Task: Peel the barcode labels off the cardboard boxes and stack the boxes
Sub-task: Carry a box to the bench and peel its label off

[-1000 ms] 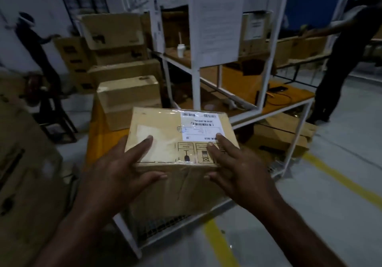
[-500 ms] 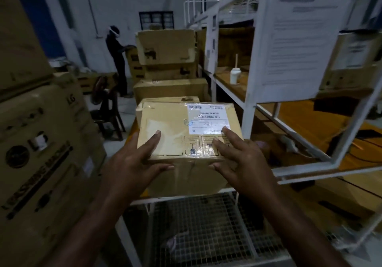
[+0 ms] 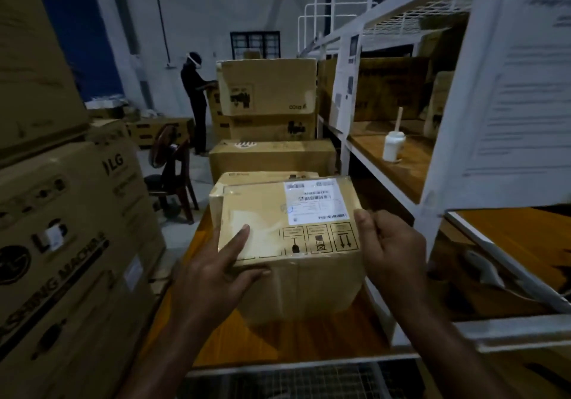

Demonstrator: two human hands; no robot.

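Brown taped cardboard box (image 3: 287, 244) on orange wooden tabletop (image 3: 278, 340), white barcode label (image 3: 315, 202) atop it. Behind, stacked brown cartons (image 3: 265, 89). Left, large printed cardboard cartons (image 3: 71, 244) — right, white metal shelving (image 3: 445, 157), white plastic bottle (image 3: 393, 146) on its shelf.

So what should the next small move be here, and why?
Probably move the right hand to a corner of the white barcode label: it lies flat and whole on the brown cardboard box, which the left hand steadies.

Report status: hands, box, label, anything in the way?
Left hand rests on the box at its near-left corner; right hand grips its right edge. Barcode label not yet peeled. Other boxes close behind, label unobstructed.
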